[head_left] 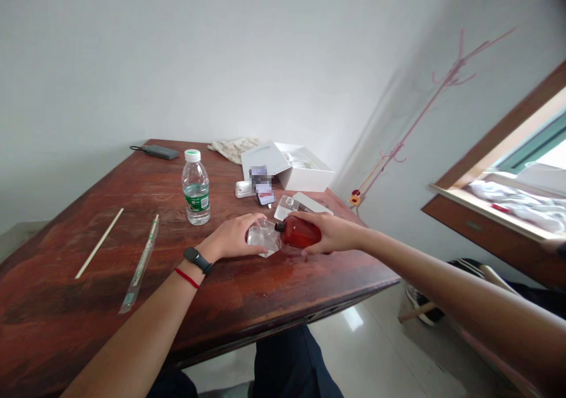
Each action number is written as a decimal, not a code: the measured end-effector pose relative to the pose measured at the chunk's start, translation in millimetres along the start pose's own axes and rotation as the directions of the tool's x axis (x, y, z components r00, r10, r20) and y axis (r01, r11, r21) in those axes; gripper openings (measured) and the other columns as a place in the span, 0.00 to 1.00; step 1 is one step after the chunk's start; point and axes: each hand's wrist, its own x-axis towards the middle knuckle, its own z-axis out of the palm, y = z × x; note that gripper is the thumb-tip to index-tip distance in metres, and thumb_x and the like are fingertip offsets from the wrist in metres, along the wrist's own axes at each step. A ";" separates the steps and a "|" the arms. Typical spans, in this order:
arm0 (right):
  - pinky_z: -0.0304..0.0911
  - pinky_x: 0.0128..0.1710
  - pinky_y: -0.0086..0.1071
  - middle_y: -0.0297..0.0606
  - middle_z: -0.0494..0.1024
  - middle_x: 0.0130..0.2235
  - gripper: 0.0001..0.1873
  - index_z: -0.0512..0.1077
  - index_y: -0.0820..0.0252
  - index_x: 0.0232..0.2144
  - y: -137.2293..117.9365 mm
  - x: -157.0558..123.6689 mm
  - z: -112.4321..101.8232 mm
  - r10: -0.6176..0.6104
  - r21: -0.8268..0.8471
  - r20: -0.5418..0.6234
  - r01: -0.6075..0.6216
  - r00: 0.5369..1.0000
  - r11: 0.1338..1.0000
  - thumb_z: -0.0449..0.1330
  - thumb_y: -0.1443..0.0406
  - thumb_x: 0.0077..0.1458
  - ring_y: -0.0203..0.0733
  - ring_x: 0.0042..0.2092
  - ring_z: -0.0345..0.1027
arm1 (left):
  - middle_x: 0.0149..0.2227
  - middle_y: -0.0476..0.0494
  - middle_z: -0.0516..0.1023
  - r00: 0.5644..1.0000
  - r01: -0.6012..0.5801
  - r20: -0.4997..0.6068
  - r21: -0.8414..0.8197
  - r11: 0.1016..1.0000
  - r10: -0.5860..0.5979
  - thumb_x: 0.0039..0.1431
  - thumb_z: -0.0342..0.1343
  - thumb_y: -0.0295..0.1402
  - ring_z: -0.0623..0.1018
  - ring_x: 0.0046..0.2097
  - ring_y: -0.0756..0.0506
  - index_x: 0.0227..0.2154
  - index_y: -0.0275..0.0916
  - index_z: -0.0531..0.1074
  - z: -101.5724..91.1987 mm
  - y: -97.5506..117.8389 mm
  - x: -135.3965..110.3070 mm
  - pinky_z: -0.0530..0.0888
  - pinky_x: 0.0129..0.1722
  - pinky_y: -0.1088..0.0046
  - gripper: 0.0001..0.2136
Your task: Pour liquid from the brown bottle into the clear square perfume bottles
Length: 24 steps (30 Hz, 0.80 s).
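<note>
- Left hand [232, 236]: fingers are curling around a clear container [264, 239], thumb on the near side, gripping it just above or on the table [212, 292] (can't tell which).
- Right hand [331, 233]: fingers are grasping a red-brown bottle [301, 233] by its body, which is lying tilted sideways, dark neck pointing left at the container's edge.
- Handling, my guess: bottle is looking smooth and stiff, maybe slippery if wet; body is offering the best hold, neck staying free. Container is seeming light, rigid, possibly brittle; opposite side walls are suiting a gentle pinch.
- Contents: can't tell the level inside either one (glare, small), nor whether the bottle's mouth is open.
- Just beyond the hands: a small clear piece [285, 207] and a flat pale box [313, 202] are lying close together.
- Farther: water bottle [197, 200] is standing upright, white cap on, partly filled with clear liquid; white box [307, 178] is sitting open, pale stuff inside.
- Left side: a bare stick [99, 243] and a wrapped one [140, 262] are lying apart.
</note>
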 end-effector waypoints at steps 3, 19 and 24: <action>0.70 0.55 0.48 0.49 0.82 0.57 0.55 0.61 0.55 0.72 2.3 -0.5 2.1 -0.020 0.029 -0.002 0.020 1.000 0.999 0.75 0.50 0.46 0.62 0.53 0.79 | 0.60 0.37 0.80 1.000 0.002 0.002 -0.001 1.000 -0.002 0.52 0.73 0.46 0.81 0.57 0.34 0.62 0.40 0.69 -0.5 0.6 -0.2 0.75 0.59 0.59 0.36; 0.72 0.54 0.51 0.49 0.80 0.59 0.52 0.63 0.52 0.69 28.5 0.1 36.6 -0.057 0.234 -0.108 0.081 0.992 0.969 0.76 0.49 0.46 0.63 0.56 0.78 | 0.48 0.42 0.83 0.998 0.058 0.012 -0.055 0.997 -0.058 0.51 0.73 0.48 0.83 0.49 0.35 0.57 0.44 0.70 -1.2 -3.1 -2.0 0.78 0.48 0.62 0.33; 0.68 0.60 0.55 0.51 0.78 0.62 0.54 0.61 0.54 0.69 40.4 6.5 57.5 -0.032 0.396 -0.251 0.132 0.967 0.909 0.77 0.48 0.45 0.64 0.60 0.75 | 0.50 0.42 0.81 0.993 0.117 0.012 -0.060 0.991 -0.117 0.51 0.73 0.44 0.82 0.46 0.37 0.54 0.44 0.68 -1.6 -2.2 -2.6 0.77 0.46 0.62 0.30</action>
